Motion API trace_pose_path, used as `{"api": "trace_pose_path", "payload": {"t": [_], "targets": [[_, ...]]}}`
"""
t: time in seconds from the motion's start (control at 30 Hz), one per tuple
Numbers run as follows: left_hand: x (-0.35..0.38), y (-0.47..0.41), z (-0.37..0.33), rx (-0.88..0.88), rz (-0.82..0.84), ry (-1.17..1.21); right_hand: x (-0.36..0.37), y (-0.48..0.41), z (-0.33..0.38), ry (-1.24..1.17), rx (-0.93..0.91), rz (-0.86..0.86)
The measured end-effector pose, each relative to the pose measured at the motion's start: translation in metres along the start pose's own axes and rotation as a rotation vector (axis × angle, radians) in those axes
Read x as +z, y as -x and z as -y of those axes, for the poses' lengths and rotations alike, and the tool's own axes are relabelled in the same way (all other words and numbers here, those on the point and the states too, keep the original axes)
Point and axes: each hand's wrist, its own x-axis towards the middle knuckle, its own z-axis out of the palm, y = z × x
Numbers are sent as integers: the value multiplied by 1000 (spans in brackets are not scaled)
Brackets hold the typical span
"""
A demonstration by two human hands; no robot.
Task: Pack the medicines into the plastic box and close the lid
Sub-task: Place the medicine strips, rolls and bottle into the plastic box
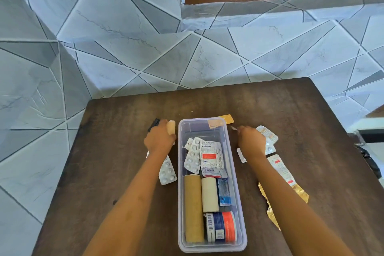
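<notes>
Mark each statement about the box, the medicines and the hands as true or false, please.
1. The plastic box is open, with no lid on it. True.
2. The left hand holds a pale roll. True.
3. The box is empty. False: it holds blister strips, two rolls and a red and blue jar.
4. All medicines are already packed. False: strips lie on the table on both sides.
5. The right hand is to the right of the box. True.

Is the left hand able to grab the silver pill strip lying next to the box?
Probably yes, but not at once. The silver pill strip lies uncovered under the left forearm, beside the plastic box. The left hand already holds a pale roll, so it looks full.
</notes>
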Motion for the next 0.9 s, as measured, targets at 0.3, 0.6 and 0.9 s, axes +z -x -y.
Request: {"api": "trace_pose_path", "payload": {"t": [0.3,0.6,0.9], "targets": [[-37,31,-45,281,31,72,-46,24,40,-218,-367,-449],[10,49,-43,379,-61,-189,-20,27,80,288,-571,-60],[28,47,-49,438,9,-458,21,40,62,430,-549,219]]}}
